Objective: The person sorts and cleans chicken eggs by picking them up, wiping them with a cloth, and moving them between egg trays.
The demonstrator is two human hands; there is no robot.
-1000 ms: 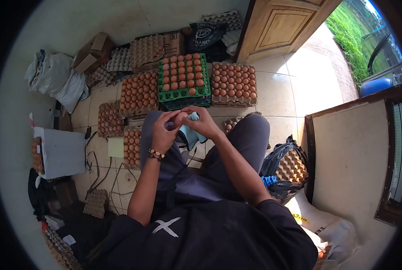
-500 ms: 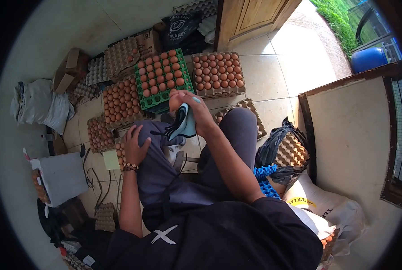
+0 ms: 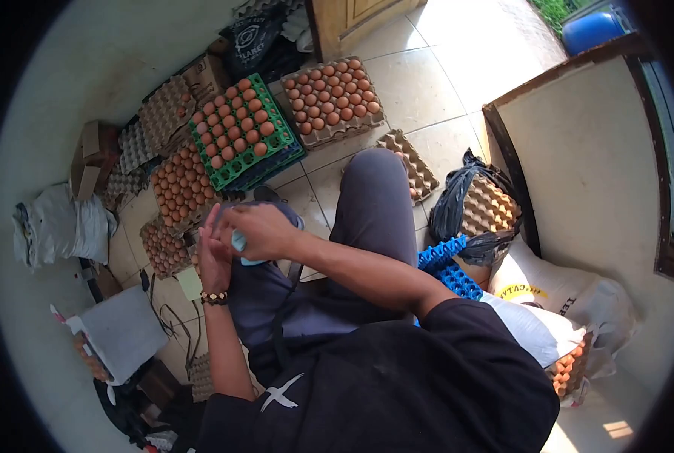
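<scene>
My left hand, with a beaded bracelet at the wrist, is raised above my left thigh with its fingers stretched upward. My right hand has come against it, fingers curled round a light teal cloth. No egg shows between the hands; the palms' inner side is hidden. Beyond them stands a green plastic egg tray on a stack, holding brown eggs with some bare pockets along its near side. Cardboard trays of brown eggs flank it on the left, and another full tray stands on the right.
Blue plastic trays lie by my right side, near a black bag with cardboard trays and white sacks. A cardboard tray sits beyond my right knee. At left are a white box and cables.
My right hand has moved left and down from near the green tray to my left hand. My left hand has lifted off the knee. The egg seen in my right hand is now out of sight.
</scene>
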